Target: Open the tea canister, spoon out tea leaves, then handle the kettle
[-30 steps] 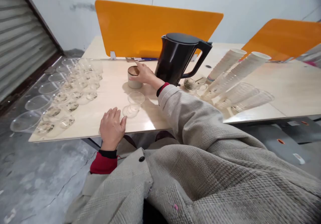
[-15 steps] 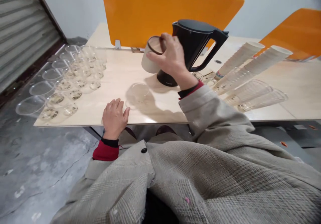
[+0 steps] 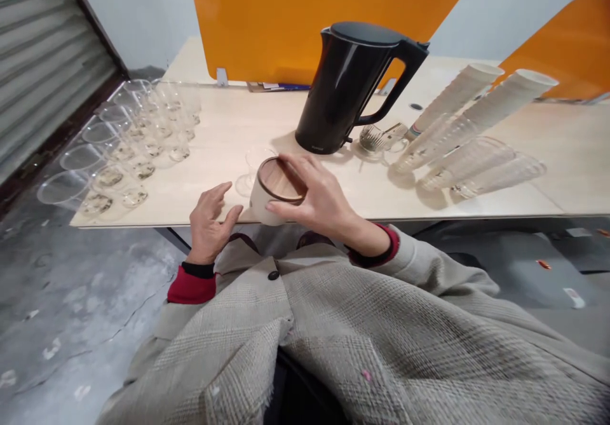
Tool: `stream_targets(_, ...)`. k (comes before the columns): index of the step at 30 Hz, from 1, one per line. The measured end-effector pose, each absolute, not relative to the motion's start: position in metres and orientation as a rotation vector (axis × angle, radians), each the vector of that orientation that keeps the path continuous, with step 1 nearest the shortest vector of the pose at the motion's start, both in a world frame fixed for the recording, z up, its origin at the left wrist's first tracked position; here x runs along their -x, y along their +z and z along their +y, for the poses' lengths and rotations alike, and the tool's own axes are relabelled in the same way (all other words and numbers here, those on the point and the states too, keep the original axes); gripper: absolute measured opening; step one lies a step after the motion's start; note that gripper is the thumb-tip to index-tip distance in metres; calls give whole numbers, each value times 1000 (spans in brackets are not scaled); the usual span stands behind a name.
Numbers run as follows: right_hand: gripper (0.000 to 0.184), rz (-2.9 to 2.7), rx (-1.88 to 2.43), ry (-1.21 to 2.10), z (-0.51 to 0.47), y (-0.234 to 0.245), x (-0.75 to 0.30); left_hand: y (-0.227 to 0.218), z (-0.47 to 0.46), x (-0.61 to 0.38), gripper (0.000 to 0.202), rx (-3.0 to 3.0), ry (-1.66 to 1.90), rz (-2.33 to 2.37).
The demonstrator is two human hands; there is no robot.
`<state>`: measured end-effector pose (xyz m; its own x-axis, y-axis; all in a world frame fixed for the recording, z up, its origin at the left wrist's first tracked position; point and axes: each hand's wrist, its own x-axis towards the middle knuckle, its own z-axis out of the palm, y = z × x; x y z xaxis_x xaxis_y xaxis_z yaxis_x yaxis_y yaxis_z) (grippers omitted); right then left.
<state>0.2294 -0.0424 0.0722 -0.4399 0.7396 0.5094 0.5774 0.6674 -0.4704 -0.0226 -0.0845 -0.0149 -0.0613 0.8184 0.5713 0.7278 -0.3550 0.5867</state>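
My right hand (image 3: 324, 199) grips a cream canister (image 3: 263, 204) with a wooden, dark-rimmed lid (image 3: 281, 179), fingers around its top. The canister is near the table's front edge, close to my body. Just left of it, my left hand (image 3: 210, 218) is open, thumb apart from the fingers, touching nothing that I can see. A clear plastic cup (image 3: 245, 185) stands behind the canister, partly hidden by it. Further back is a black electric kettle (image 3: 333, 88) with its lid closed and its handle to the right.
Rows of clear plastic cups (image 3: 107, 174) with bits of dried material in their bottoms fill the table's left end. To the right, stacks of paper cups (image 3: 500, 110) and clear cups (image 3: 476, 164) lean beside a glass vessel (image 3: 379, 138). An orange divider (image 3: 267, 25) stands behind.
My right hand has brought the canister from beside the kettle toward me, to the table's front edge. My left hand has risen off the table and turned toward the canister.
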Motion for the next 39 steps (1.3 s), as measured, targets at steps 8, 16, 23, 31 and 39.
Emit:
stream_targets(8, 87, -2183, 1076, 335, -37, 39, -205, -24, -89, 13, 74, -2203, 1206, 1688)
stream_targets(16, 90, -2164, 1068, 325, -37, 34, -198, -27, -83, -3, 85, -2153, 1159, 1886)
stream_targets(23, 92, -2153, 992, 319, -32, 29, -199, -28, -81, -2, 84, -2148, 1178, 1911)
stream_targets(31, 92, -2142, 986, 317, -27, 28, -200, -27, -77, -3, 82, -2167, 1179, 1927)
stream_targets(39, 90, -2127, 988, 281, -31, 32, -199, -26, -77, -5, 82, -2146, 1144, 1957)
